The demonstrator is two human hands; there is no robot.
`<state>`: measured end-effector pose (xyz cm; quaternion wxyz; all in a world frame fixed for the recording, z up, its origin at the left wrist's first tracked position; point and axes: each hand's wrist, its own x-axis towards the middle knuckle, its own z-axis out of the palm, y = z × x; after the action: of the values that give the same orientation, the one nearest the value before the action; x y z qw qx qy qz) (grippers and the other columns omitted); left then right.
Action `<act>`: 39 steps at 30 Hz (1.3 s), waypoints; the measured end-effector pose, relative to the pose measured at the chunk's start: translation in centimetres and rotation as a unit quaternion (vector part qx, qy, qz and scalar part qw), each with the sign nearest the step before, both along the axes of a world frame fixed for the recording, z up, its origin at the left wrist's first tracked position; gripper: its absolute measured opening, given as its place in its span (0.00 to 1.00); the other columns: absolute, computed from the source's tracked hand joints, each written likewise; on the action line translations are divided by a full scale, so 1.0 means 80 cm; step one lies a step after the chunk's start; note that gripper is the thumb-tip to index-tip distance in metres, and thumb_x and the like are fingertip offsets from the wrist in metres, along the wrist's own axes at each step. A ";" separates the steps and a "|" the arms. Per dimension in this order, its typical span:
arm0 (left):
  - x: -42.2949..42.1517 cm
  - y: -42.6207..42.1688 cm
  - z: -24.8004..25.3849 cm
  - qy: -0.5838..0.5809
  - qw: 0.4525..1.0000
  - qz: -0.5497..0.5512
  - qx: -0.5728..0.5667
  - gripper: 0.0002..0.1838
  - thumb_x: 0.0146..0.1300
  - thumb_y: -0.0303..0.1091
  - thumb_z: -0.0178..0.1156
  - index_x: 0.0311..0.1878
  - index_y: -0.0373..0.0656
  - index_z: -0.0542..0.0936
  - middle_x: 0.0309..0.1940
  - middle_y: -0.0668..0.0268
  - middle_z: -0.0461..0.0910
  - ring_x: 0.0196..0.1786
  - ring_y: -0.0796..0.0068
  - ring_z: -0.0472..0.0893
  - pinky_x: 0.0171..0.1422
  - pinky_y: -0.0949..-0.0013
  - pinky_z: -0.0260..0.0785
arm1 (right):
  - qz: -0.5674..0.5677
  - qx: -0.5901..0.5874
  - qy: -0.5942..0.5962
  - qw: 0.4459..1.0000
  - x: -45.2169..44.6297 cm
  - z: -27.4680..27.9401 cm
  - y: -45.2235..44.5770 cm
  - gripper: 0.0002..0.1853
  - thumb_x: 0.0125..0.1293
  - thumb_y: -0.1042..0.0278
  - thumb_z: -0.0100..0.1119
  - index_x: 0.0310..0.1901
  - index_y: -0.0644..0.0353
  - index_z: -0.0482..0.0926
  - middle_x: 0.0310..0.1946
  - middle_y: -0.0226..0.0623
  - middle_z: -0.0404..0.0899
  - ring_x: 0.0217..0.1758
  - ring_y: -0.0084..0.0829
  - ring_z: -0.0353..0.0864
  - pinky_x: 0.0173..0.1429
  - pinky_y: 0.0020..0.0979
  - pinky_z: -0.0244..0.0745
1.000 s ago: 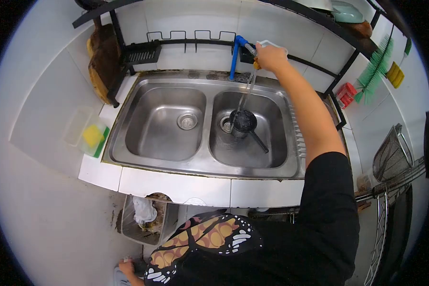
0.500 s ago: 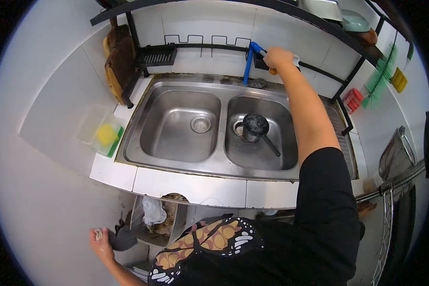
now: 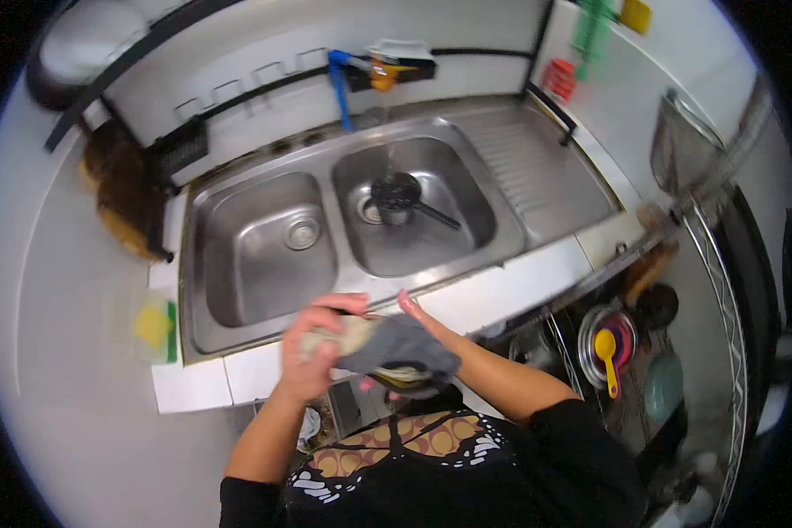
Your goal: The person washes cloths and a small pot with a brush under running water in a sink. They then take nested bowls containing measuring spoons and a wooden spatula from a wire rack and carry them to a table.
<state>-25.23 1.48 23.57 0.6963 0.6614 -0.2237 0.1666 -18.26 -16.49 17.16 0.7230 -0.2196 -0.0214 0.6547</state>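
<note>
My left hand is wrapped round one end of a grey and cream cloth, held above the front edge of the sink counter. At the cloth's right side is my right hand, largely hidden behind it, with a fingertip showing; its grip cannot be made out. A black dipper with a long handle sits in the right basin, near the drain. Above it is the faucet with an orange-yellow handle and blue pipe.
The left basin adjoins the right one. A yellow sponge sits in a clear holder at left. Cutting boards lean on the black rack. A strainer hangs at right, above a yellow ladle.
My right hand has left the faucet and come down to the cloth. My left hand has risen with the cloth from the lower left. The view has turned and shifted right.
</note>
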 end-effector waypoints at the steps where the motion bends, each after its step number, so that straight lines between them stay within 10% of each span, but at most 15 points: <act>1: 0.010 -0.016 -0.010 0.020 0.996 -0.050 0.073 0.16 0.63 0.45 0.50 0.40 0.40 0.70 0.50 0.52 0.70 0.53 0.62 0.71 0.59 0.60 0.60 | -0.007 0.078 0.017 0.997 -0.006 -0.001 -0.019 0.39 0.60 0.30 0.33 0.63 0.55 0.59 0.56 0.44 0.68 0.54 0.44 0.72 0.55 0.47 0.68; 3: 0.019 -0.043 -0.024 0.065 0.992 -0.056 0.095 0.17 0.64 0.45 0.47 0.42 0.39 0.71 0.51 0.53 0.70 0.54 0.62 0.70 0.60 0.61 0.59 | -0.031 0.230 0.039 0.972 -0.027 0.004 -0.058 0.39 0.61 0.32 0.34 0.62 0.60 0.60 0.56 0.42 0.69 0.55 0.42 0.72 0.58 0.40 0.67; 5: 0.038 -0.082 -0.045 0.065 0.988 -0.080 0.113 0.20 0.67 0.47 0.42 0.46 0.37 0.71 0.52 0.54 0.69 0.54 0.64 0.70 0.59 0.64 0.59 | -0.218 -0.064 -0.147 0.963 -0.040 -0.038 -0.103 0.28 0.64 0.46 0.43 0.59 0.60 0.66 0.55 0.40 0.70 0.54 0.35 0.72 0.59 0.32 0.63; 9: 0.026 -0.142 -0.033 0.150 0.979 -0.089 0.103 0.30 0.66 0.57 0.37 0.49 0.36 0.69 0.47 0.56 0.72 0.48 0.68 0.74 0.57 0.66 0.63 | -0.393 -0.163 -0.319 0.847 -0.089 0.003 -0.155 0.22 0.62 0.57 0.53 0.55 0.58 0.69 0.47 0.35 0.72 0.49 0.26 0.71 0.56 0.28 0.64; 13: -0.005 -0.171 -0.002 0.408 0.883 -0.224 0.062 0.29 0.66 0.59 0.33 0.56 0.45 0.64 0.45 0.59 0.74 0.38 0.69 0.77 0.29 0.71 0.74 | -0.518 -0.211 -0.291 0.776 -0.144 0.055 -0.195 0.17 0.61 0.66 0.56 0.51 0.57 0.69 0.43 0.30 0.72 0.47 0.20 0.69 0.55 0.26 0.64; 18: -0.043 -0.295 -0.048 0.489 0.803 -0.339 0.023 0.23 0.60 0.48 0.51 0.55 0.47 0.64 0.41 0.61 0.75 0.37 0.70 0.77 0.27 0.71 0.75 | -0.582 -0.368 -0.463 0.558 -0.212 0.011 -0.299 0.19 0.50 0.67 0.67 0.42 0.58 0.70 0.40 0.27 0.68 0.48 0.22 0.65 0.55 0.24 0.59; 25: -0.096 -0.386 -0.058 0.380 0.835 -0.396 -0.031 0.23 0.43 0.17 0.64 0.42 0.44 0.67 0.38 0.67 0.74 0.41 0.75 0.75 0.47 0.73 0.69 | -0.734 -0.264 -0.137 0.610 -0.358 -0.031 -0.396 0.09 0.56 0.76 0.57 0.33 0.54 0.66 0.35 0.31 0.70 0.38 0.27 0.72 0.42 0.31 0.71; 30: -0.123 -0.414 -0.046 0.340 0.859 -0.378 -0.062 0.23 0.44 0.15 0.61 0.43 0.44 0.66 0.37 0.69 0.74 0.41 0.77 0.74 0.47 0.74 0.68 | -0.863 -0.197 -0.008 0.466 -0.436 -0.017 -0.452 0.10 0.65 0.72 0.47 0.48 0.53 0.67 0.36 0.33 0.73 0.35 0.28 0.74 0.37 0.30 0.73; 34: -0.160 -0.446 -0.050 0.323 0.870 -0.370 -0.052 0.22 0.45 0.18 0.62 0.44 0.43 0.67 0.37 0.68 0.73 0.41 0.79 0.73 0.47 0.76 0.66 | -0.811 -0.309 -0.119 0.482 -0.474 0.005 -0.470 0.12 0.67 0.66 0.46 0.51 0.53 0.67 0.34 0.30 0.69 0.30 0.22 0.68 0.35 0.24 0.68; 37: -0.181 -0.472 -0.037 0.275 0.890 -0.363 0.013 0.18 0.50 0.25 0.64 0.42 0.42 0.68 0.35 0.70 0.74 0.38 0.81 0.72 0.45 0.78 0.64 | -0.494 -0.514 -0.534 0.455 -0.500 0.020 -0.474 0.28 0.46 0.60 0.68 0.49 0.54 0.69 0.46 0.32 0.67 0.40 0.31 0.73 0.46 0.31 0.68; 39: -0.182 -0.485 -0.032 0.217 0.904 -0.365 0.054 0.16 0.52 0.27 0.64 0.41 0.41 0.68 0.33 0.70 0.74 0.36 0.82 0.72 0.44 0.78 0.65 | -0.393 -0.592 -0.477 0.517 -0.515 0.041 -0.453 0.30 0.43 0.59 0.70 0.48 0.58 0.69 0.41 0.38 0.74 0.44 0.33 0.74 0.48 0.33 0.68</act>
<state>-39.75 -37.32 21.04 0.7027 0.5901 -0.3014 -0.2592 -59.50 -52.71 20.45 0.4907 -0.8625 0.1181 -0.0373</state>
